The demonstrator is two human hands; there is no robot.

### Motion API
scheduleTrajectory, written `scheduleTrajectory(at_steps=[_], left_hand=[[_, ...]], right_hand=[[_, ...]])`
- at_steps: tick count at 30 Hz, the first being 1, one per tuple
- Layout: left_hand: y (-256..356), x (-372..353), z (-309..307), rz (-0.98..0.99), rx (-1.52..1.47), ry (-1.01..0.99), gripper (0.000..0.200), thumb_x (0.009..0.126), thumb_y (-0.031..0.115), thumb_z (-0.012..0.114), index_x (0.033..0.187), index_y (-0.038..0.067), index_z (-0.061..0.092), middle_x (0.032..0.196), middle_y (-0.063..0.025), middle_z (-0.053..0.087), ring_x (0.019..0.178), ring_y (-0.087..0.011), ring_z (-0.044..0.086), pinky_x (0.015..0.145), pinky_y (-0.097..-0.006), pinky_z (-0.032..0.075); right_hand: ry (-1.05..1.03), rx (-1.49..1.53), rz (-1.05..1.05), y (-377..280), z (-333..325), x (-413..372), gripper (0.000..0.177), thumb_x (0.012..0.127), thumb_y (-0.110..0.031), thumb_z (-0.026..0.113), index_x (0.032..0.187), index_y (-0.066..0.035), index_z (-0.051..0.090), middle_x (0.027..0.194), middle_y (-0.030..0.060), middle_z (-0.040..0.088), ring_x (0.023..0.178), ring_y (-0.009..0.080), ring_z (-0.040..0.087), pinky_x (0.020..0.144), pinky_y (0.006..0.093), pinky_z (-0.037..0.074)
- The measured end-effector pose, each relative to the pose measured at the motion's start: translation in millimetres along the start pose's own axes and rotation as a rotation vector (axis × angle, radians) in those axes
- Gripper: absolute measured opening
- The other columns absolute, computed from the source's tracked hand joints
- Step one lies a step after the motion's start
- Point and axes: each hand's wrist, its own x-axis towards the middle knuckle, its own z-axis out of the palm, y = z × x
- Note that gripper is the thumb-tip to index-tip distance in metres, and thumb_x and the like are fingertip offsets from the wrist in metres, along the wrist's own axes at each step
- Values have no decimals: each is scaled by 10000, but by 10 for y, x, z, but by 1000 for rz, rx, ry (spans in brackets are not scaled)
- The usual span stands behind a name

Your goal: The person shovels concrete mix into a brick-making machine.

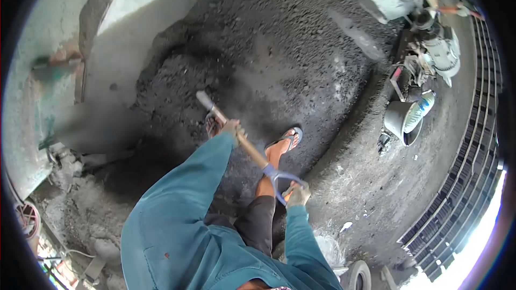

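A shovel with a wooden shaft slants across the middle of the view, its D-shaped handle at the lower right. My left hand is wrapped round the shaft near its upper end. The handle's crossbar is in the grip of my right hand. Beyond the metal socket the blade cannot be made out. Dark loose gravelly material lies around that end. My sandalled foot stands beside the shaft, and the other foot shows partly behind my left hand.
A pale slab leans at the upper left beside a worn metal panel. At the right are a motor-like machine, a bucket holding a bottle or bag, and a slatted grille. A tyre lies at the bottom.
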Motion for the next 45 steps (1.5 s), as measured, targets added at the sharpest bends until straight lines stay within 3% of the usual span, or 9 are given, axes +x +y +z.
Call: scheduleTrajectory(at_steps=[6,13,17,22,26,30,32,39,45], left_hand=[[-185,-1198,-453,-15,148,1,262,942,414,557,741,275,465,666,46,390,597,-175,421,575,-371,381],[-56,-2412,101,33,329,-127,177,963,405,573,938,230,556,799,-48,529,669,-281,529,696,-537,468],[227,-3834,1389,107,374,-455,225,934,313,657,1093,236,516,945,-44,509,714,-253,504,703,-503,473],[640,-5364,3073,100,429,-1081,241,972,312,614,818,168,498,659,18,418,580,-177,450,699,-426,467],[890,-5909,3858,199,480,-1255,245,950,332,633,844,134,534,700,3,528,607,-186,551,696,-453,496],[1095,-5477,3950,363,539,-1188,219,931,317,667,885,151,531,723,4,530,596,-188,546,706,-467,518],[1123,-5051,3897,506,553,-956,191,933,305,655,904,161,533,713,4,517,601,-188,542,695,-461,512],[785,-5129,2602,337,401,-1067,302,917,366,673,943,88,557,741,-66,566,629,-271,584,663,-458,529],[222,-3874,1461,148,4,-779,209,930,294,649,860,120,557,683,-25,527,596,-229,560,674,-444,507]], right_hand=[[10,134,185,362,-847,-806,213,839,109,591,1015,-9,571,659,119,578,452,228,574,375,420,493],[-63,473,204,555,-1338,-1626,133,821,-90,650,743,-65,545,536,103,495,422,260,508,422,439,450],[-43,451,-344,-36,-893,-2028,245,818,-220,713,683,-81,563,499,77,507,413,189,511,376,376,406],[-41,819,-995,-1682,-183,-2800,323,729,-142,833,939,-53,605,775,45,625,548,178,607,483,363,534],[628,-55,-1589,-2578,266,-3490,377,787,-360,813,985,-69,679,883,111,673,782,294,672,727,394,541],[472,-853,-1995,-2825,665,-3139,328,661,-322,757,914,-120,706,900,85,665,922,324,638,885,493,470],[257,-822,-1548,-2510,998,-2747,180,827,-290,649,823,-120,708,944,52,686,980,281,619,891,478,478],[-143,-833,-1649,-1862,-24,-1971,222,742,-171,745,947,-85,739,1059,86,708,990,290,655,871,425,526],[-266,180,-391,-1188,-876,-1639,211,770,26,750,966,6,676,933,80,695,827,204,678,763,337,560]])
